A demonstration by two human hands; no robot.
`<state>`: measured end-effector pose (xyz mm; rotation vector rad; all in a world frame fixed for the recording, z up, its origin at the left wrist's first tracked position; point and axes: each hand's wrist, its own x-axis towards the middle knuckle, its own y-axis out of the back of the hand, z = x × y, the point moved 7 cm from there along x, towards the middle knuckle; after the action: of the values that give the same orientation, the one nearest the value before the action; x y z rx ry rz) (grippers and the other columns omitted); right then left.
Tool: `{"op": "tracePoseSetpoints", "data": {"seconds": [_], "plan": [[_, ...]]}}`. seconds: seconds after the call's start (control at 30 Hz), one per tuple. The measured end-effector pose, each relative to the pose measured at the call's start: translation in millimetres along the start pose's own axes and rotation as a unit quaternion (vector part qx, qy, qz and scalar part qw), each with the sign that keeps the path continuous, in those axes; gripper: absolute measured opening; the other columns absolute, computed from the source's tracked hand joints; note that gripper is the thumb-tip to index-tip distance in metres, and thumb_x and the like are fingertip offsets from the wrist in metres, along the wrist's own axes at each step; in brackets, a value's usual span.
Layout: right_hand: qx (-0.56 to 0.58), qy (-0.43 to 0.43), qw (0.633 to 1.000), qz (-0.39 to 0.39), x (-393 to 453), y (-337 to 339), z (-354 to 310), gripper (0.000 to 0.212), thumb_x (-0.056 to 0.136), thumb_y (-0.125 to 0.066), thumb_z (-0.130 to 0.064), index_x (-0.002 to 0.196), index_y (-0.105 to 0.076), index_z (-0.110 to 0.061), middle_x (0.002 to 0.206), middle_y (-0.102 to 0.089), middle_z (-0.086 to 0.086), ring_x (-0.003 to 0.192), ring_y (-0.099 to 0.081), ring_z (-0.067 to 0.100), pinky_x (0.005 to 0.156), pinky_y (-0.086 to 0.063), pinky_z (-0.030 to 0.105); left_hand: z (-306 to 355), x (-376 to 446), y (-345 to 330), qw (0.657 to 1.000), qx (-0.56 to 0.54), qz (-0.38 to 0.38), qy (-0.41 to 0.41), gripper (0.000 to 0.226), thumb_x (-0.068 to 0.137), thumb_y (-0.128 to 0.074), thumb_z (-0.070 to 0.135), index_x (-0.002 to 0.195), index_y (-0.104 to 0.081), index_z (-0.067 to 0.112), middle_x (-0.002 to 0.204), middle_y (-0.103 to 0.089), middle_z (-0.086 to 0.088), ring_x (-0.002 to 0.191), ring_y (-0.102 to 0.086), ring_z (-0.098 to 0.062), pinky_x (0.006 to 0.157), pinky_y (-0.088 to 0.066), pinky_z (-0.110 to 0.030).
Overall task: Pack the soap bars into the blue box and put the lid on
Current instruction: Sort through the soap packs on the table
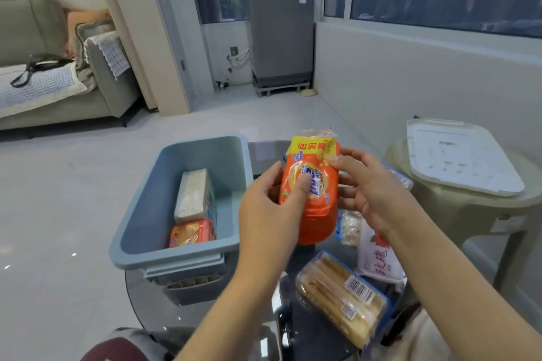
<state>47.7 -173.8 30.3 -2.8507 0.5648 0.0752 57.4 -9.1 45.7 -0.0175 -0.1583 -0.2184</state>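
Note:
An orange soap pack (315,182) with a yellow top is held upright above the glass table, just right of the blue box (146,202). My left hand (269,214) grips its left side, thumb across the label. My right hand (363,184) pinches its upper right edge. Inside the box lie a pale soap pack (193,195) and a small orange soap pack (192,233). The white lid (460,155) rests on a beige stool at the right. A clear-wrapped pack of tan soap bars (340,296) lies on the table near me.
A white packet with red writing (378,258) and other small packs (349,226) lie on the glass table (137,293) under my right arm. The beige stool (475,214) stands close at the right. A sofa (58,73) is far left, a grey appliance (281,32) at the back.

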Motion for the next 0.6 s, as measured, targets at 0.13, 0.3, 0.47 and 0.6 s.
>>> {"op": "tracePoseSetpoints", "data": {"seconds": [0.13,0.3,0.47,0.6], "plan": [[0.007,0.003,1.0,-0.01,2.6,-20.9,-16.2,0.045,0.08,-0.067,-0.02,0.12,-0.047,-0.014,0.088,-0.066,0.013,0.059,-0.066,0.023,0.052,-0.056,0.034,7.5,26.4,13.8,0.997,-0.057,-0.033,0.049,0.03,0.082,-0.069,0.019,0.11,-0.07,0.009,0.091,-0.075,-0.008,0.072,-0.072,-0.014,0.062,-0.054,-0.025],[0.018,0.001,1.0,-0.025,13.9,-53.0,-22.1,0.042,0.079,-0.069,-0.023,0.115,-0.051,-0.01,0.094,-0.068,0.016,0.061,-0.068,0.023,0.049,-0.056,0.03,18.4,46.2,35.9,0.98,-0.093,-0.099,0.147,0.036,0.082,-0.067,0.019,0.116,-0.056,0.015,0.091,-0.072,-0.005,0.068,-0.069,-0.015,0.056,-0.055,-0.028],[0.004,0.0,0.998,-0.059,31.9,-94.1,-15.1,0.042,0.08,-0.068,-0.028,0.115,-0.057,-0.007,0.099,-0.071,0.014,0.076,-0.072,0.024,0.064,-0.059,0.033,22.3,66.8,67.7,0.975,-0.048,-0.118,0.184,0.044,0.08,-0.069,0.023,0.121,-0.055,0.021,0.109,-0.072,-0.009,0.094,-0.069,-0.026,0.09,-0.052,-0.05],[-0.131,0.05,0.986,-0.089,46.6,-115.6,-10.8,0.047,0.081,-0.066,-0.037,0.122,-0.06,-0.013,0.116,-0.068,0.004,0.102,-0.065,0.017,0.085,-0.053,0.03,5.0,81.1,92.2,0.97,-0.066,-0.073,0.222,0.038,0.081,-0.065,0.022,0.118,-0.061,0.015,0.112,-0.069,-0.013,0.092,-0.066,-0.026,0.085,-0.052,-0.044]]}}
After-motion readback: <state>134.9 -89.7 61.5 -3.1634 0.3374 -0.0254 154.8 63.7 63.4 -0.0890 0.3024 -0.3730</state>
